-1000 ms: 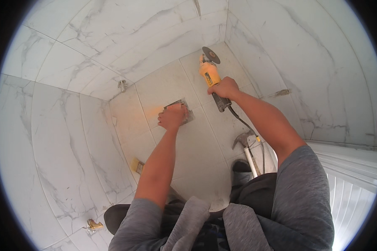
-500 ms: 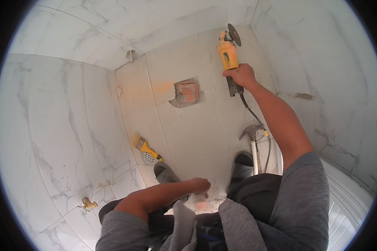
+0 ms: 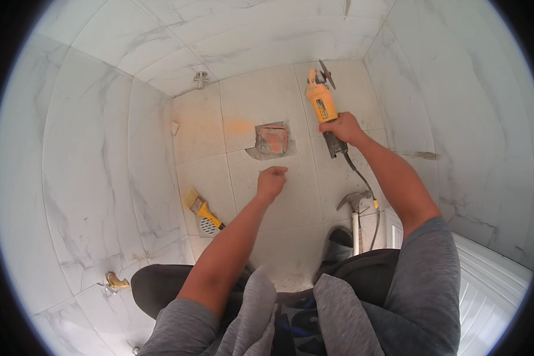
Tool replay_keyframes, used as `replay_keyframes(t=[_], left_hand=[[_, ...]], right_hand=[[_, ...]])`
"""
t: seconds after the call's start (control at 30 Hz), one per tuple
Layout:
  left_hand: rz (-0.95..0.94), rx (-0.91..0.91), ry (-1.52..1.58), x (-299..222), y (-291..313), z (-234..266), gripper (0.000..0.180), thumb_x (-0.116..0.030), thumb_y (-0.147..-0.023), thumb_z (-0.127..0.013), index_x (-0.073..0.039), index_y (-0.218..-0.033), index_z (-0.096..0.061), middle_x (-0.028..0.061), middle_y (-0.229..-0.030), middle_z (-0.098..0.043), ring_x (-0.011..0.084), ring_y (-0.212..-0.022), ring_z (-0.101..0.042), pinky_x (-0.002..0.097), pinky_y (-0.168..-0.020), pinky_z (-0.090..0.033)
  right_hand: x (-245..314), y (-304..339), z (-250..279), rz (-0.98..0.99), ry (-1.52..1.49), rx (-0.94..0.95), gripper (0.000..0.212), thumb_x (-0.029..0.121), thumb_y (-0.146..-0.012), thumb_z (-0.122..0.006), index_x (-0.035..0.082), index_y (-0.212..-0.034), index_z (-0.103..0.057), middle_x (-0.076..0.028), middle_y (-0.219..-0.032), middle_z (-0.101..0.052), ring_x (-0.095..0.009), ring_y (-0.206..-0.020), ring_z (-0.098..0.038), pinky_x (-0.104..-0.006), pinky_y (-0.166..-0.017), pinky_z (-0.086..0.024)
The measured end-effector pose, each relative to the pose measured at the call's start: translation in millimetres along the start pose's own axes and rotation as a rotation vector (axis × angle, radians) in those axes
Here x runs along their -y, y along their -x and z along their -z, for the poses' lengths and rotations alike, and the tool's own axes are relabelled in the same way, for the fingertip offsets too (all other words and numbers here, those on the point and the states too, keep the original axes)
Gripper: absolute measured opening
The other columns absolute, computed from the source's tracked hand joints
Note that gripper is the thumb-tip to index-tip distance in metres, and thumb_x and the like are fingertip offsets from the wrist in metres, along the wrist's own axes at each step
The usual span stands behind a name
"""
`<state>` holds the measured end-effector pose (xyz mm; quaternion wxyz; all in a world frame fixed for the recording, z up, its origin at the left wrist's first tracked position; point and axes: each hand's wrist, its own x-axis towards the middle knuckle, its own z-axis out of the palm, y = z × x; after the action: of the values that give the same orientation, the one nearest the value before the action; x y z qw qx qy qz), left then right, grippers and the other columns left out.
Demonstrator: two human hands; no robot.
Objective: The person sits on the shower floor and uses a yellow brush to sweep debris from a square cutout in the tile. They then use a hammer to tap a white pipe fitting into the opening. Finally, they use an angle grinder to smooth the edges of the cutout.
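My right hand is wrapped around the black rear body of a yellow angle grinder. Its dark disc points toward the far wall, and the tool is at the right of the floor. My left hand hovers just on the near side of a square hole cut in the floor tiles, its fingers curled in; whether anything is inside them is hidden. Reddish material shows within the hole, with grey, rough edges around it.
A yellow-handled paintbrush lies by a perforated floor drain on the left. At the right, a claw hammer lies beside the grinder's cord. Taps stick out from the marbled walls. Orange dust marks the tiles.
My left hand has moved forward from near my body to close before the hole. My right hand still holds the grinder, which has tilted slightly. The view has shifted a little.
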<state>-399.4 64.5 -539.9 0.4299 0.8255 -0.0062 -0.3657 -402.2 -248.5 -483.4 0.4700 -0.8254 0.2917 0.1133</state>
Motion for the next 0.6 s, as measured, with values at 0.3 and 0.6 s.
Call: replay_keyframes(t=[0.3,0.6], left_hand=[[0.298,0.257,1.053,-41,23,-36,0.058,-0.038,-0.097,-0.071,-0.01,-0.144,-0.052,0.0083,-0.134,-0.059,0.0236,-0.122,-0.056,0.0458,-0.104,-0.043],[-0.148,0.374,1.359,-63,27,-38,0.047,-0.03,-0.093,-0.076,-0.005,-0.128,-0.058,0.007,-0.12,-0.065,0.0195,-0.11,-0.064,0.0357,-0.099,-0.049]], right_hand=[[21,50,-13,0.055,0.043,0.479,0.053,0.034,-0.067,-0.089,-0.004,-0.102,-0.076,-0.01,-0.093,-0.074,-0.017,-0.084,-0.067,-0.0298,-0.081,-0.053],[49,83,-26,-0.021,0.078,0.711,0.063,0.044,-0.071,-0.088,-0.003,-0.109,-0.074,-0.009,-0.098,-0.073,-0.019,-0.089,-0.067,-0.0333,-0.083,-0.053]])
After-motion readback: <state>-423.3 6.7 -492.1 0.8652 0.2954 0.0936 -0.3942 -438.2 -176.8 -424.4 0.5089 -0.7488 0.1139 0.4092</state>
